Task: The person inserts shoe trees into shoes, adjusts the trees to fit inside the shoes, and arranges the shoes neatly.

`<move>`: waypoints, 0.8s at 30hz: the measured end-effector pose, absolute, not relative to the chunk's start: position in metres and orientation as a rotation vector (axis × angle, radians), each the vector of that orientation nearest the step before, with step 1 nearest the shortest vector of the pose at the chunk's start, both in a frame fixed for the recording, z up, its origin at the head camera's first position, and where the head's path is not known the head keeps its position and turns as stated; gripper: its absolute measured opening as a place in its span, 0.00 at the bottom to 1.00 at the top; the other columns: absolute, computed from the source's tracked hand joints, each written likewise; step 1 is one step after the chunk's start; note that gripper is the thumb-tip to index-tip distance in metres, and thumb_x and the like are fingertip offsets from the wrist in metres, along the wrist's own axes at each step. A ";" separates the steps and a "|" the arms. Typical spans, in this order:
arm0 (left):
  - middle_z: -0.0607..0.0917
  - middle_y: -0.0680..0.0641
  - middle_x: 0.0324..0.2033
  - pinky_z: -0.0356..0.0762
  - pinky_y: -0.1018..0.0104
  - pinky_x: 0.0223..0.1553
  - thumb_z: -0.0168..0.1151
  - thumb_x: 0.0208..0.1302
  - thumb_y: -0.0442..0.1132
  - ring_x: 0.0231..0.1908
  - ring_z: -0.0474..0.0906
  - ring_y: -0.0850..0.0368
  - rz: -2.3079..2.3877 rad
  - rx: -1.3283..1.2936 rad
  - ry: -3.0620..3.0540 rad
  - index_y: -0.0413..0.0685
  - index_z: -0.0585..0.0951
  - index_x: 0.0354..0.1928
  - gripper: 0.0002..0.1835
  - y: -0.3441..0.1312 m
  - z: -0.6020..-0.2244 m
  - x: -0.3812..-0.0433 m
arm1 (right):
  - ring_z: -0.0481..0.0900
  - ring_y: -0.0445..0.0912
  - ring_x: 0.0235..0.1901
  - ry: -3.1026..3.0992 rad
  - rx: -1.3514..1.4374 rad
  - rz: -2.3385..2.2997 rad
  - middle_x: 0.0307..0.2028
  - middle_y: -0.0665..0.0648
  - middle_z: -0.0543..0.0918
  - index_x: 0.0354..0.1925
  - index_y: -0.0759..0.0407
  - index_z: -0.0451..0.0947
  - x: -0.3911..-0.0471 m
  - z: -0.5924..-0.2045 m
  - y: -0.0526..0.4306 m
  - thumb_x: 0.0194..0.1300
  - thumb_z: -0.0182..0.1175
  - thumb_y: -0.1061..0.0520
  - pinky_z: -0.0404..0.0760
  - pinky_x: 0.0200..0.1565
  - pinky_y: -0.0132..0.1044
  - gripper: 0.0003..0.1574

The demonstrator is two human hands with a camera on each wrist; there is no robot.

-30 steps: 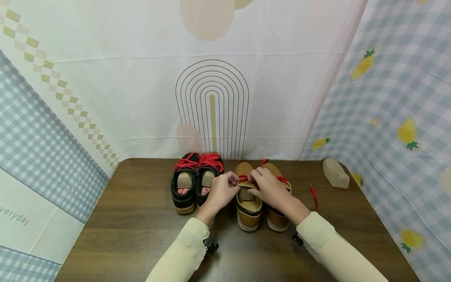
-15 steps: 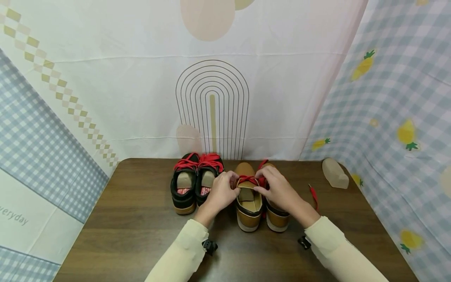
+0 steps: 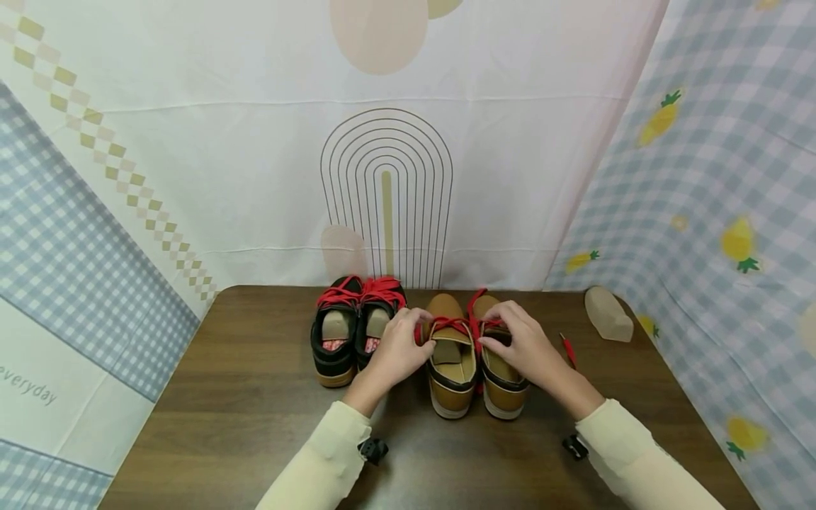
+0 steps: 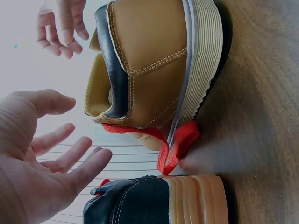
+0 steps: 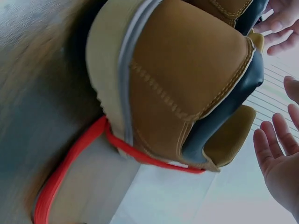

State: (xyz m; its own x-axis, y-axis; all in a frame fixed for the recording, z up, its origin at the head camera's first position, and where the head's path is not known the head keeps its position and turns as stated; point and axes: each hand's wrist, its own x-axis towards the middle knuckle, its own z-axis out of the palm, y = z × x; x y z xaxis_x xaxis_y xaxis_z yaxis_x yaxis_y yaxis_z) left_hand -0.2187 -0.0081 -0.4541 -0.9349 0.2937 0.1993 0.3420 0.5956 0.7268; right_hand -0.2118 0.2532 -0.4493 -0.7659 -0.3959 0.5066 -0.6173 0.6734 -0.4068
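Two tan shoes stand side by side on the table, heels facing me. The left tan shoe (image 3: pixel 451 402) has red shoelaces (image 3: pixel 450 324) crossing its throat, and one loop hangs down its outer side in the left wrist view. Close to that shoe's left side is my left hand (image 3: pixel 401 347), its fingers spread and holding nothing. My right hand (image 3: pixel 525 347) hovers over the right tan shoe (image 3: pixel 503 404), palm facing inward with fingers loosely bent around no object. A red shoelace (image 5: pixel 156 161) trails from the right shoe's side onto the table in the right wrist view.
A pair of black shoes (image 3: pixel 331 365) with red laces stands just left of my left hand. At the back right lies a beige shoe insert (image 3: pixel 607 314). A patterned cloth (image 3: pixel 510 177) hangs behind the wooden table (image 3: pixel 255 397).
My right hand has drawn away from the left tan shoe, moving right over the other one and uncovering the red laces between them. The left hand has stayed almost in place.
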 end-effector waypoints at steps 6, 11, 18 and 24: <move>0.82 0.41 0.52 0.80 0.48 0.53 0.73 0.63 0.38 0.52 0.80 0.44 -1.254 -0.597 -2.730 0.44 0.81 0.58 0.22 -0.007 -0.451 -0.214 | 0.83 0.52 0.45 -2.498 0.803 0.826 0.46 0.54 0.80 0.48 0.61 0.79 -0.207 -0.449 0.260 0.54 0.79 0.63 0.86 0.44 0.51 0.24; 0.82 0.43 0.50 0.80 0.54 0.47 0.73 0.64 0.39 0.44 0.80 0.49 -1.233 -0.662 -2.666 0.44 0.81 0.58 0.22 -0.003 -0.450 -0.209 | 0.83 0.50 0.45 -2.500 0.787 0.809 0.47 0.55 0.80 0.49 0.61 0.79 -0.202 -0.450 0.266 0.54 0.79 0.61 0.86 0.45 0.48 0.26; 0.83 0.43 0.53 0.81 0.52 0.53 0.72 0.65 0.41 0.52 0.82 0.45 -1.239 -0.747 -2.591 0.44 0.80 0.60 0.23 0.008 -0.449 -0.203 | 0.81 0.48 0.38 -2.453 0.767 0.756 0.46 0.54 0.80 0.50 0.61 0.78 -0.191 -0.453 0.278 0.50 0.81 0.63 0.83 0.38 0.41 0.30; 0.82 0.44 0.55 0.81 0.53 0.57 0.73 0.65 0.42 0.57 0.81 0.47 -1.241 -0.755 -2.577 0.45 0.79 0.61 0.24 0.016 -0.442 -0.201 | 0.80 0.48 0.40 -2.429 0.753 0.742 0.47 0.55 0.80 0.50 0.62 0.77 -0.189 -0.453 0.291 0.48 0.82 0.65 0.81 0.40 0.34 0.32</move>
